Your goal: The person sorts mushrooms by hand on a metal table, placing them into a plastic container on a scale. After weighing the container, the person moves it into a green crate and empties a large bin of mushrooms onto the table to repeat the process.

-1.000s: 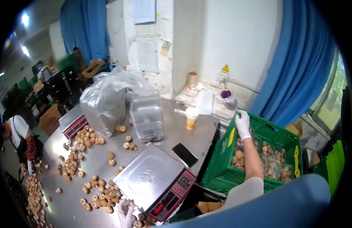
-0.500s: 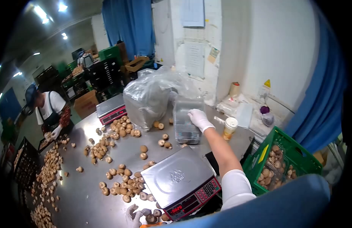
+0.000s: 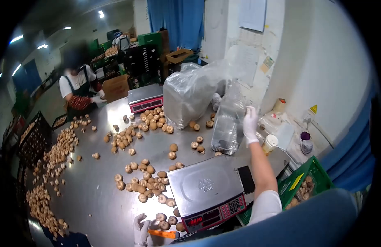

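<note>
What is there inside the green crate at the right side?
Inside the green crate, some brown mushrooms are visible. The blue shape in the foreground covers the nearer part, so its contents there, and whatever lies under the visible mushrooms, cannot be seen.

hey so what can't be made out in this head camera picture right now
All in the head view:
Left hand: its forearm is cut off by the bottom edge.
Green crate: partly hidden by the blue shape in front.
Posted sheet: writing too small to read.
Right hand: whether it grips the clear trays; contact too blurred.
</note>
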Motion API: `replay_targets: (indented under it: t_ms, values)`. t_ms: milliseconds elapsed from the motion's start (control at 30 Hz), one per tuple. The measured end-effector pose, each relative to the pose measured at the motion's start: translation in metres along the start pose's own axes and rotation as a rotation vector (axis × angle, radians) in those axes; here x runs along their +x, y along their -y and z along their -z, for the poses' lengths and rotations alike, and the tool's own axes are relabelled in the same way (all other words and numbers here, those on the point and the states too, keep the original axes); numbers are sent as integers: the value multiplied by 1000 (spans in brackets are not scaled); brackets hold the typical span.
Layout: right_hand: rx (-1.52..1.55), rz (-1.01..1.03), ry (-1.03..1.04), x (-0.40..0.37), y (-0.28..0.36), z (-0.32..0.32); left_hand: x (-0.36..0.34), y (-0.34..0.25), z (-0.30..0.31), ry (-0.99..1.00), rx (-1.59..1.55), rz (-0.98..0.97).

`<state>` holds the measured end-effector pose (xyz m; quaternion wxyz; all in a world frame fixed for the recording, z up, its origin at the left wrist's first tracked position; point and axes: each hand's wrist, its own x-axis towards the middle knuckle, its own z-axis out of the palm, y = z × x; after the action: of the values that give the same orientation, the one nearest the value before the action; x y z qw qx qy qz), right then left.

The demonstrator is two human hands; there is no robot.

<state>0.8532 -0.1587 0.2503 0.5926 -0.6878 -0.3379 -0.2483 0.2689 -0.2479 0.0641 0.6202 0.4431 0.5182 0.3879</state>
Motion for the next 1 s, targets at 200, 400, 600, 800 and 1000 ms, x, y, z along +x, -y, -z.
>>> replay_targets:
  t_ms: [200, 400, 600, 800, 1000]
  values:
    - [40, 545, 402, -79, 81, 97, -12, -48, -19, -38, 26, 50]
    - [1, 684, 943, -176, 87, 157, 11, -37, -12, -99, 83, 23]
    - [19, 687, 1084, -202, 109, 177, 22, -29, -17, 185, 725, -426]
    - [148, 529, 1085, -230, 166, 167, 12, -13, -56, 488, 1121, -614]
    - [261, 640, 1409, -283, 195, 134, 16, 8, -61, 392, 1225, -662]
